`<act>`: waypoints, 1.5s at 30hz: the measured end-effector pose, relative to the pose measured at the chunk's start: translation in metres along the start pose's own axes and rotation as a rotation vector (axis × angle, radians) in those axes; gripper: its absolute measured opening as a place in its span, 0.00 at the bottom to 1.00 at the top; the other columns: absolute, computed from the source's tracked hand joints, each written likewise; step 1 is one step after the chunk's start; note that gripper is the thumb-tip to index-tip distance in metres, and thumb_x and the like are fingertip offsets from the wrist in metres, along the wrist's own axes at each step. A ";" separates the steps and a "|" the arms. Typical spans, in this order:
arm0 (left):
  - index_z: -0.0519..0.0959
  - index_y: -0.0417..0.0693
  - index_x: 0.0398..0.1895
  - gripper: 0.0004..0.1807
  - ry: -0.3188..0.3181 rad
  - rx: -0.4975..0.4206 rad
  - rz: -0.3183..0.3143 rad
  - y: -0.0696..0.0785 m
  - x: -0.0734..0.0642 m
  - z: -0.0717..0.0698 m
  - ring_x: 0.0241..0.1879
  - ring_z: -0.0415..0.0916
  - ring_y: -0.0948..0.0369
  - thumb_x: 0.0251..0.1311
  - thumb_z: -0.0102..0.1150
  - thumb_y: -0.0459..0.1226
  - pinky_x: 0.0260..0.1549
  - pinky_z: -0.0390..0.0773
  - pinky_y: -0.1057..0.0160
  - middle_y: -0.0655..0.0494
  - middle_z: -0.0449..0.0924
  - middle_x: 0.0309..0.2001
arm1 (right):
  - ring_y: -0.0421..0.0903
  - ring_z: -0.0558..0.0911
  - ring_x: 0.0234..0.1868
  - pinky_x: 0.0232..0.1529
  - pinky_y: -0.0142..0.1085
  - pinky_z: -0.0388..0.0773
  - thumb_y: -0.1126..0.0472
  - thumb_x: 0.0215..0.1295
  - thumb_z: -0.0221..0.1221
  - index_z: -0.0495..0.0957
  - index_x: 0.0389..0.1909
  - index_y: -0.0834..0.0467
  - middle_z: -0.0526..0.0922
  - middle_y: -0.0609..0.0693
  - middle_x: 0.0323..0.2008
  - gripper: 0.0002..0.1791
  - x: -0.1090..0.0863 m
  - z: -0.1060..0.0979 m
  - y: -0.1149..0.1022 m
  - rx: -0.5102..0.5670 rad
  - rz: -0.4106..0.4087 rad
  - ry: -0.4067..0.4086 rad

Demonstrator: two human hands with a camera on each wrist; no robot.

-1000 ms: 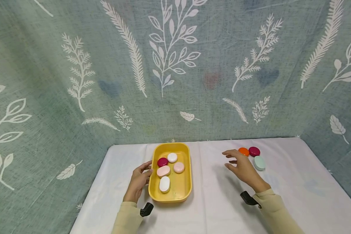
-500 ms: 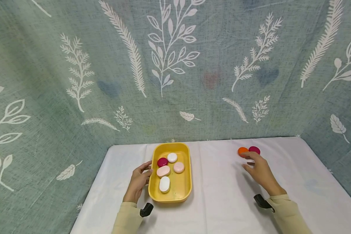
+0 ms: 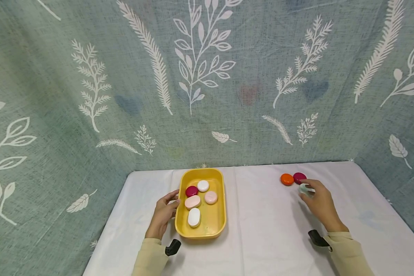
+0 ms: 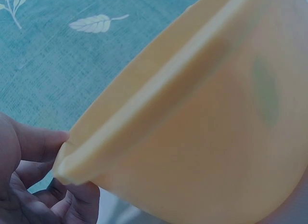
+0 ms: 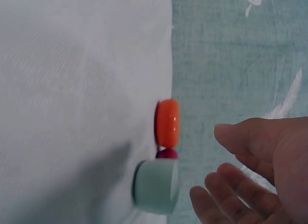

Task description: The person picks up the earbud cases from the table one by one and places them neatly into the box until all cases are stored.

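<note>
Thumb and fingers spread apart, the right hand hangs just above the mint-green soap, which lies on the white-covered surface and looks smooth enough to slip away if pinched off-centre. The magenta soap sits close beyond it, with the orange soap alongside, so a forefinger reaching too far could knock either askew. The left hand pinches the rim of the yellow tray; an absent-minded tug there might tilt it and slide the five soaps inside together.
</note>
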State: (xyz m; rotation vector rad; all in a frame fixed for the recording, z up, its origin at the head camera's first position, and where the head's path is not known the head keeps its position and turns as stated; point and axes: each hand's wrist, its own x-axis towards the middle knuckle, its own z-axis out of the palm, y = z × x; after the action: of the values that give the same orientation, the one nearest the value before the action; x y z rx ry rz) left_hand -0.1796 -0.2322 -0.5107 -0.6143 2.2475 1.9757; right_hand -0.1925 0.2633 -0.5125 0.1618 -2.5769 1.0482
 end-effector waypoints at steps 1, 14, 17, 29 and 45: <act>0.76 0.44 0.72 0.23 0.000 0.000 0.000 0.000 0.000 0.000 0.30 0.75 0.59 0.76 0.56 0.31 0.29 0.80 0.68 0.43 0.72 0.59 | 0.71 0.81 0.53 0.52 0.62 0.80 0.79 0.58 0.70 0.78 0.58 0.73 0.78 0.73 0.56 0.26 0.000 0.000 0.001 -0.013 0.020 -0.007; 0.76 0.43 0.72 0.24 -0.005 -0.004 0.004 -0.001 0.001 0.000 0.29 0.75 0.59 0.76 0.55 0.31 0.29 0.80 0.67 0.42 0.72 0.58 | 0.75 0.75 0.57 0.57 0.68 0.76 0.72 0.63 0.67 0.71 0.65 0.76 0.71 0.78 0.61 0.30 0.002 -0.002 0.010 -0.061 0.217 -0.113; 0.76 0.44 0.72 0.24 0.004 0.001 -0.006 -0.001 0.002 0.001 0.30 0.75 0.58 0.76 0.55 0.31 0.30 0.79 0.67 0.42 0.72 0.59 | 0.75 0.75 0.56 0.57 0.68 0.75 0.72 0.63 0.67 0.69 0.66 0.77 0.70 0.78 0.61 0.32 0.003 -0.002 0.012 -0.060 0.228 -0.135; 0.76 0.44 0.72 0.23 0.015 -0.001 -0.011 0.000 0.001 0.002 0.31 0.75 0.58 0.76 0.55 0.31 0.29 0.79 0.68 0.43 0.72 0.59 | 0.77 0.71 0.61 0.65 0.72 0.67 0.71 0.64 0.67 0.64 0.69 0.80 0.68 0.81 0.63 0.36 0.009 0.004 0.020 -0.094 0.254 -0.211; 0.76 0.44 0.72 0.23 0.009 -0.003 -0.012 -0.001 0.000 0.000 0.30 0.73 0.59 0.76 0.56 0.32 0.29 0.78 0.68 0.43 0.71 0.59 | 0.77 0.72 0.61 0.65 0.71 0.68 0.72 0.63 0.68 0.66 0.68 0.81 0.69 0.81 0.63 0.35 0.007 0.004 0.014 -0.106 0.269 -0.229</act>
State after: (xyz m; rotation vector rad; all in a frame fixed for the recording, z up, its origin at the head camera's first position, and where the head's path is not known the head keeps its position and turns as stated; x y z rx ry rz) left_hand -0.1793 -0.2319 -0.5112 -0.6366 2.2409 1.9760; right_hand -0.2030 0.2712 -0.5220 -0.1007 -2.9157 1.0309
